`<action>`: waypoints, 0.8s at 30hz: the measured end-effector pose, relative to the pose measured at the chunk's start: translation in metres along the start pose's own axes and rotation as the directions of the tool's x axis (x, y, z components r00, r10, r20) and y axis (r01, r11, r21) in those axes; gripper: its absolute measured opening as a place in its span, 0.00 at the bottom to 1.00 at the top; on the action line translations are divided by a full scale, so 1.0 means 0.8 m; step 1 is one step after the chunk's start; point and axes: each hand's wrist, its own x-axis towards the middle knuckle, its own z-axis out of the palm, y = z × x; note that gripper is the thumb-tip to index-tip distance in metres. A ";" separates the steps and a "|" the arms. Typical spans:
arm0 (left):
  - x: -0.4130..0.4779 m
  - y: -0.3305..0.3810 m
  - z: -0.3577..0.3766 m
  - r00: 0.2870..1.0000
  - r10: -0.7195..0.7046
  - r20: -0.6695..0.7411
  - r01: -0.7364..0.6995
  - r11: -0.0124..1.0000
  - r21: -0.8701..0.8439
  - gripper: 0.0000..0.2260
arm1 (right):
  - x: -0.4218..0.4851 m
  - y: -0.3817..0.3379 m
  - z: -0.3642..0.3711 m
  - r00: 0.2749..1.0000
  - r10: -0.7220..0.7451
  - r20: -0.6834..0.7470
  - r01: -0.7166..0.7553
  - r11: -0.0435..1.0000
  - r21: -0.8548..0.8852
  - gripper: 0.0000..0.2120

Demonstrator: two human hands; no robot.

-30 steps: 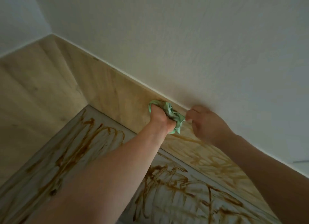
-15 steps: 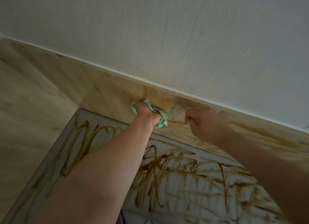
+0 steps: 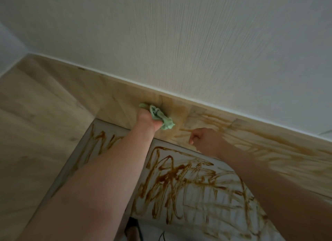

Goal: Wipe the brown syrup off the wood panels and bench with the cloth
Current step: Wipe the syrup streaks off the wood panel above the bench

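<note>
Wall: I see a white textured wall [image 3: 197, 43] filling the far top, above the panels.
Left wood panel: the left wood panel [image 3: 36, 133] is pale and meets the back one at the far-left corner.
Back wood panel: the back wood panel [image 3: 115, 104] runs left to right under the wall. Its right half carries thin brown syrup streaks [image 3: 269, 151]; left of the cloth it looks clean.
Bench: the pale bench [image 3: 195, 224] lies below the panels, scribbled with thick brown syrup [image 3: 167, 177].
Left hand: my left hand [image 3: 147, 118] is fisted tight round the cloth, pressing it on the back panel.
Right hand: my right hand [image 3: 204, 142] has its fingers curled in and holds nothing, just right of the cloth, low by the back panel; contact unclear.
Cloth: the green cloth [image 3: 162, 117] is bunched and sits against the back panel, near its top edge.
</note>
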 end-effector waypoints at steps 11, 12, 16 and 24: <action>-0.168 -0.011 -0.105 0.978 -0.062 0.199 0.004 0.960 0.280 0.35 | -0.024 -0.039 0.018 0.997 0.027 0.067 -0.055 0.885 0.463 0.09; -0.190 -0.012 -0.107 0.974 -0.057 0.219 -0.011 0.955 0.298 0.36 | -0.036 -0.046 0.015 0.999 -0.017 0.047 -0.006 0.893 0.451 0.11; -0.272 -0.022 -0.118 0.979 0.034 0.203 -0.101 0.937 0.334 0.28 | -0.079 -0.081 0.023 0.971 -0.172 0.165 0.015 0.735 0.678 0.19; -0.391 -0.068 -0.208 0.965 0.256 0.060 -0.258 0.872 0.417 0.18 | -0.151 -0.130 0.080 0.844 -0.461 0.274 0.259 0.797 0.545 0.09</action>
